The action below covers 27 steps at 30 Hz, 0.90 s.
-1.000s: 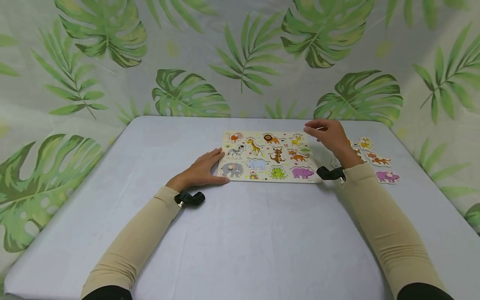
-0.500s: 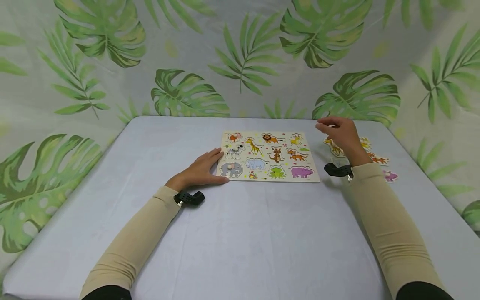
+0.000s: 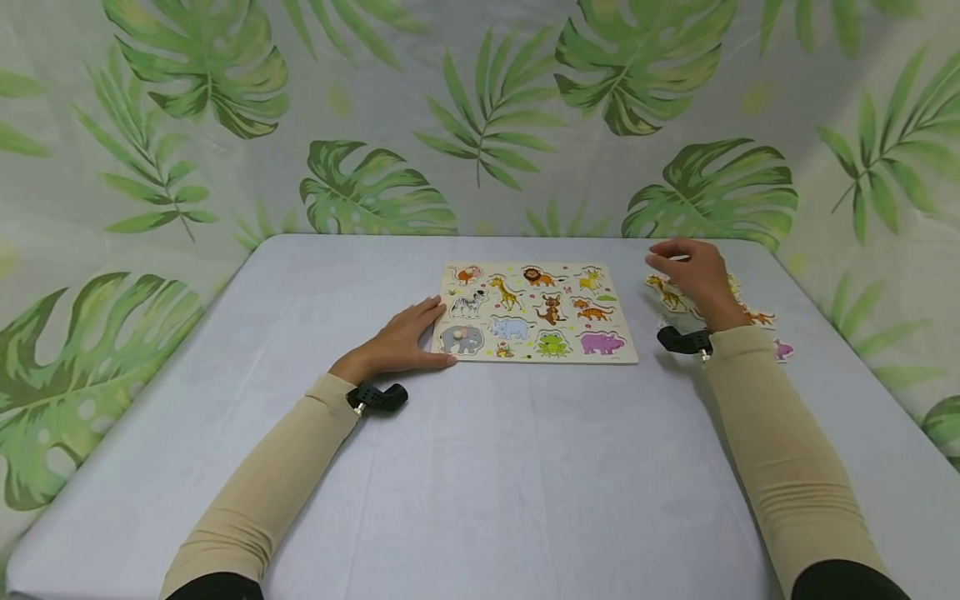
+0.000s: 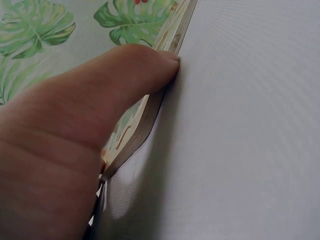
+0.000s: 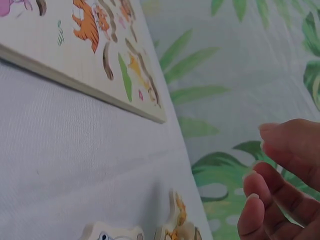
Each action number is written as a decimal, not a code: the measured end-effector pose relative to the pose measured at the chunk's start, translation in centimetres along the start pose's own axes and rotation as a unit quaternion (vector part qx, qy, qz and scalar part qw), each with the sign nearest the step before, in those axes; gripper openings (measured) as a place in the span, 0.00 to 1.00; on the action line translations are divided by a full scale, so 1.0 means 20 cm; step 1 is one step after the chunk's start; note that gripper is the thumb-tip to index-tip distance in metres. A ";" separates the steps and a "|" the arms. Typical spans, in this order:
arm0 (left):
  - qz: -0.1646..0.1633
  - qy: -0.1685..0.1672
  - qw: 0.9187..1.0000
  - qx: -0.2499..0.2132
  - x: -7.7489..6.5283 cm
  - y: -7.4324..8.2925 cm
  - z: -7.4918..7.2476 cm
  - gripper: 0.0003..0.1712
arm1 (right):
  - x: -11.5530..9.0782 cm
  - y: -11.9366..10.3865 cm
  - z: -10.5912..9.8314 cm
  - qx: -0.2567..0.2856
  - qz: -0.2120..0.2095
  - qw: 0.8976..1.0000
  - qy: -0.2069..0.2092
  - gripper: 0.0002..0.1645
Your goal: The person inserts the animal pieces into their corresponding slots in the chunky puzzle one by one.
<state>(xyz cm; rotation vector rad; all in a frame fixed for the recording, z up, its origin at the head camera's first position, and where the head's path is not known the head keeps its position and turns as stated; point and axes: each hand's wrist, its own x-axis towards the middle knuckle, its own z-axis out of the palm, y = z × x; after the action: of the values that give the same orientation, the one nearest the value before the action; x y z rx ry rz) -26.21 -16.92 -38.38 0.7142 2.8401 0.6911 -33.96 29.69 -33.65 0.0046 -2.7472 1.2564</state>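
An animal puzzle board [image 3: 525, 354] lies flat at the table's far middle, with pictures including a lion, a zebra and a purple hippo. A round knob shows on its grey elephant [image 3: 461, 339]. My left hand [image 3: 405, 337] rests at the board's left front corner, its fingers along the left side; in the left wrist view the thumb [image 4: 135, 70] presses the edge. My right hand [image 3: 697, 275] hovers over the loose pieces right of the board, fingers loosely bent, nothing between them. Beneath it lie a giraffe piece [image 3: 663, 292] and others, partly hidden.
To the right of my right wrist, a tiger piece [image 3: 762, 319] and a purple piece [image 3: 783, 350] show in part. A white cloth [image 3: 480, 483] covers the table. Behind the table hangs a leaf-patterned curtain [image 3: 480, 108].
My right hand has moved right, away from the board and over the loose pieces. The giraffe piece has come into sight, while the purple piece is now mostly covered. My left hand stays put.
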 end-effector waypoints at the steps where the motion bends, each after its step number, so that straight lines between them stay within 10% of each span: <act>1: 0.001 0.000 1.000 0.001 0.00 0.00 0.00 0.59 | 0.00 0.01 0.00 0.003 0.004 1.000 0.001 0.33; 27: -0.006 -0.003 1.000 -0.014 0.00 -0.01 0.01 0.58 | 0.01 0.22 -0.01 0.002 0.059 0.998 -0.022 0.25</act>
<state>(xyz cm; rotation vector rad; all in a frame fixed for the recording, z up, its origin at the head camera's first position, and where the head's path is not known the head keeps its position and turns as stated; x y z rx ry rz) -26.30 -16.97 -38.59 0.6923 2.8207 0.7230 -34.47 32.62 -36.80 -0.1335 -2.8193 1.3068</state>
